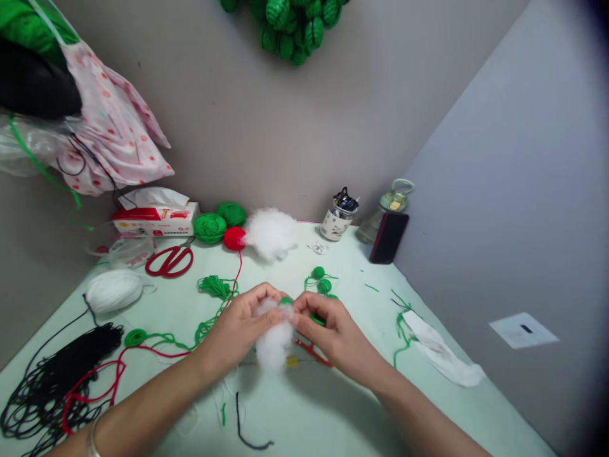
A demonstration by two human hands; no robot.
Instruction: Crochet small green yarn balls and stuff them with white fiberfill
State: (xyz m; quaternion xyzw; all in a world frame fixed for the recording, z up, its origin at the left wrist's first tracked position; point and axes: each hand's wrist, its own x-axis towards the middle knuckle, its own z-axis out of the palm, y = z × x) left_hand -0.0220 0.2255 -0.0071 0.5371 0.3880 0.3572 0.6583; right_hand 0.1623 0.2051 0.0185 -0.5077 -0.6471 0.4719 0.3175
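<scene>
My left hand (242,322) is closed around a tuft of white stuffing (275,349), which hangs below its thumb. At the top of the tuft, between the fingertips of both hands, shows a small green crocheted piece (285,301). My right hand (328,320) pinches at the edge of that piece, its fingertips against the fluff; exactly what they grip is partly hidden. Beneath my right hand lies a red-handled tool (313,351), mostly covered. Just beyond the hands are small green crocheted balls (324,286) with yarn tails.
Red-handled scissors (170,261), green yarn balls (210,228), a red yarn ball (235,238) and a stuffing pile (272,233) line the back. Black yarn (66,368) and white yarn (114,291) lie left. A phone (389,238) leans on a bottle (371,225) near a pen cup (337,222).
</scene>
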